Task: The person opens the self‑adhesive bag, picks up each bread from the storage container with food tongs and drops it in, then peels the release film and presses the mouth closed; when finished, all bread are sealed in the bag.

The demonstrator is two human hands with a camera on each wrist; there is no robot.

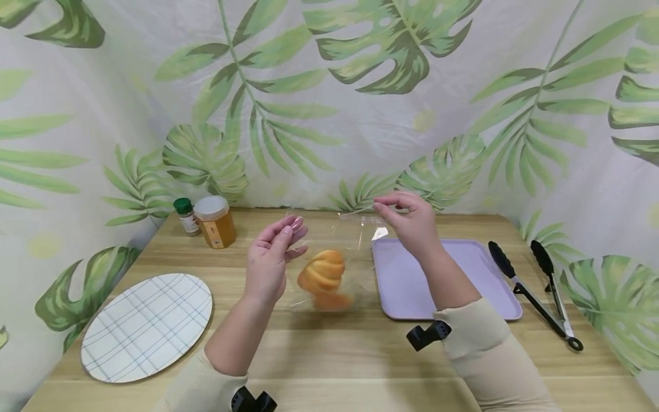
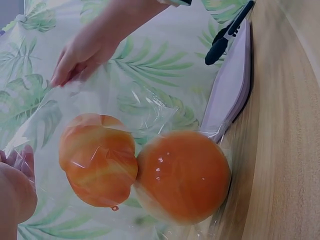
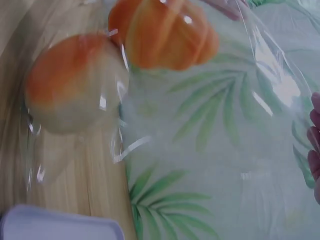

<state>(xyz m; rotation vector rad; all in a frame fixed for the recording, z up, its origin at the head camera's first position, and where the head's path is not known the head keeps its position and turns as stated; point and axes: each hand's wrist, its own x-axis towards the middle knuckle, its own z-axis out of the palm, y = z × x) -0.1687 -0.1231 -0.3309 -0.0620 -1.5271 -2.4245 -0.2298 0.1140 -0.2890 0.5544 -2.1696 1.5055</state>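
Note:
A clear plastic bag [image 1: 350, 236] hangs above the table, held by its upper edges between both hands. My left hand [image 1: 269, 257] pinches one side of the bag between thumb and fingers. On the other side, my right hand [image 1: 411, 222] grips the edge with thumb and forefinger, a little higher up. Inside the bag are a ridged, croissant-shaped bread [image 2: 97, 160] and a round bun [image 2: 184, 177] with a browned top. The bun sits lower, at the bag's bottom, and the croissant-shaped bread leans against it.
A purple tray [image 1: 465, 252] lies to the right, with black-tipped tongs [image 1: 535, 306] beside it. On the left is a round checked board [image 1: 149, 326]. Behind it stand a green-capped jar [image 1: 187, 218] and an amber jar [image 1: 218, 230] with a pale lid. Leaf-print cloth hangs behind the table.

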